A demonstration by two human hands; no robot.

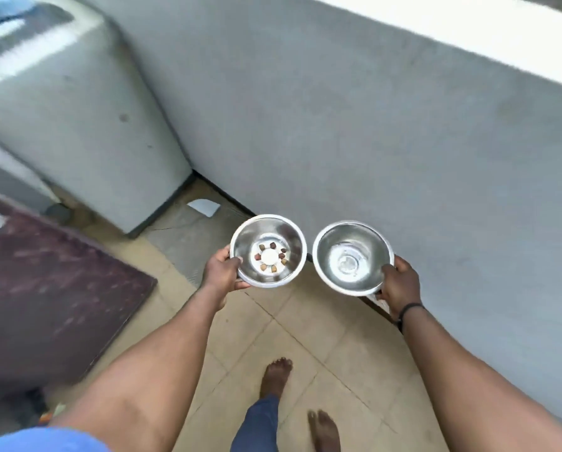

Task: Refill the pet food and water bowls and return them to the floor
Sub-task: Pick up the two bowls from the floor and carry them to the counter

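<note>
I hold two shiny steel bowls side by side above the tiled floor. My left hand (222, 272) grips the near left rim of the food bowl (284, 236), which has several brown kibble pieces ringed around its bottom. My right hand (398, 283) grips the right rim of the water bowl (338, 246), whose bottom shows only a bright glint; I cannot tell how much water is in it. Both bowls are level and their rims are almost touching.
A grey wall (387, 125) runs along the right. A grey washing machine (87, 125) stands in the far left corner. A dark maroon surface (51, 288) juts in at left. My bare feet (274, 376) are on beige tiles; a white scrap (204, 207) lies by the wall.
</note>
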